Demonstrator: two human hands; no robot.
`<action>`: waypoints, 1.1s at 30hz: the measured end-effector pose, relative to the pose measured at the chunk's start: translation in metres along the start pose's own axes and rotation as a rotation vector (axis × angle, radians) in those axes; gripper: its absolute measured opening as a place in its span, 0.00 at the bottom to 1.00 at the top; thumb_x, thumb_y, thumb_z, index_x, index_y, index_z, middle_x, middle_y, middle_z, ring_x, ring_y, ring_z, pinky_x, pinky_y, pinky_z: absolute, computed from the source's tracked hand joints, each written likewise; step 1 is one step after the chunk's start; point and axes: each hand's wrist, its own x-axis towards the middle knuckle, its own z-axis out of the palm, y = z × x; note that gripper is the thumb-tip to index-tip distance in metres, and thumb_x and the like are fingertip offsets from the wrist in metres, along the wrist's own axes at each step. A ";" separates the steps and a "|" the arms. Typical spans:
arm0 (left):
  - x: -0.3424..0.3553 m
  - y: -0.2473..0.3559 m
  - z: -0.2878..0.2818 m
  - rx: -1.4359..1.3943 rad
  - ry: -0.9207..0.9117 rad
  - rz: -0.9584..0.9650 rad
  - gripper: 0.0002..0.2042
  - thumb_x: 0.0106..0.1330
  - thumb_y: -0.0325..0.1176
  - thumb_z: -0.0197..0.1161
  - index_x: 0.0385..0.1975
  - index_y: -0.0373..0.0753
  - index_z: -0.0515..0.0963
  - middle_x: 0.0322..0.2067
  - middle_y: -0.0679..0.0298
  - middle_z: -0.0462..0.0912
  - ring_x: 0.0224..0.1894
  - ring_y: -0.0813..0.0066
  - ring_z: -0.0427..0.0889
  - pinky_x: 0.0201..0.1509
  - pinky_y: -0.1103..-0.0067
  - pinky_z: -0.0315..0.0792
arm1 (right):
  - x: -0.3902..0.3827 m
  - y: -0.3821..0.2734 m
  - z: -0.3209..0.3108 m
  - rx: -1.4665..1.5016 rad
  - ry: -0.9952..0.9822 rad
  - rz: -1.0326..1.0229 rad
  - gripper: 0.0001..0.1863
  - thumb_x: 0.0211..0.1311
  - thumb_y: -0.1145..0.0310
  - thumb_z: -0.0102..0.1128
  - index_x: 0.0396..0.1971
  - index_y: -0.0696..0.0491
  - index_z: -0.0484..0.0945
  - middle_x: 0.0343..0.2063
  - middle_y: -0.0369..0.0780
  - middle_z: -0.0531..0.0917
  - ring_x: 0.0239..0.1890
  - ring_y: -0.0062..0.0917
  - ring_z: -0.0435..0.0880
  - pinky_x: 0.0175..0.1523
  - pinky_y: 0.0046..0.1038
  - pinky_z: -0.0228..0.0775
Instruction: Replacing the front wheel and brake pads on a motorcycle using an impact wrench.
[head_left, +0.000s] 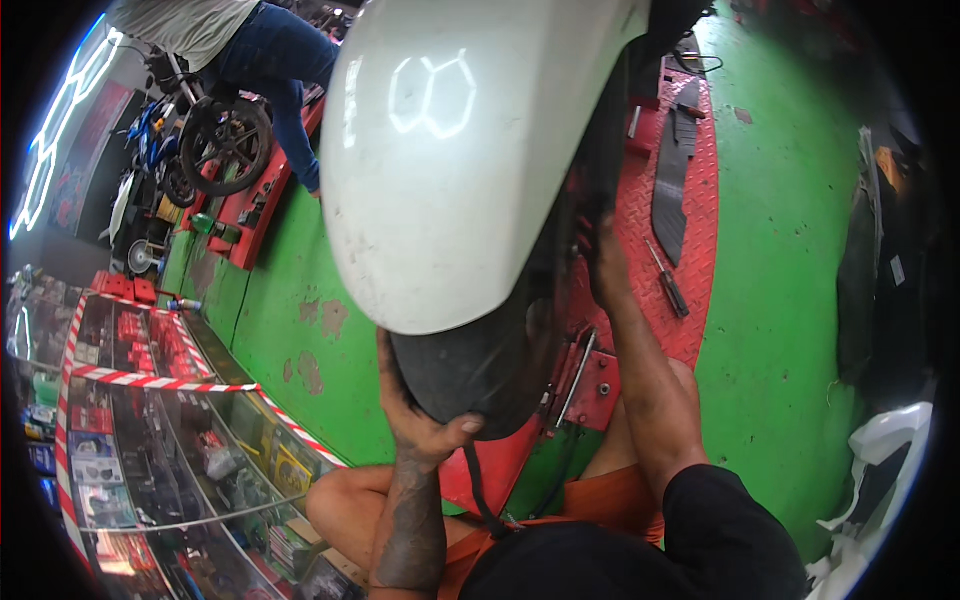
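Note:
A scooter's or motorcycle's front wheel, with its black tyre (490,380), stands right before me under a glossy white fender (430,180). My left hand (425,425) grips the tyre's near left side, thumb on the tread and fingers wrapped behind it. Along the wheel's right side my right hand (608,265) reaches up into the dark gap by the wheel; its fingers are mostly hidden in shadow. A screwdriver (668,285) with a dark handle lies on the red ramp (690,200) right of that hand, near a long black panel (675,180).
A glass display case (160,450) edged with red-white tape fills the left. Beyond it, a person in jeans (290,80) stands by another motorcycle (225,145) on a red lift. White body panels (885,450) lie at right. The floor (770,300) is green.

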 end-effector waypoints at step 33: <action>0.031 -0.002 0.001 0.063 -0.048 0.098 0.58 0.48 0.55 0.75 0.72 0.28 0.48 0.67 0.46 0.59 0.68 0.56 0.65 0.71 0.65 0.59 | -0.154 0.015 -0.065 -1.451 -0.641 0.224 0.12 0.52 0.68 0.64 0.38 0.47 0.85 0.34 0.45 0.86 0.41 0.40 0.86 0.45 0.42 0.78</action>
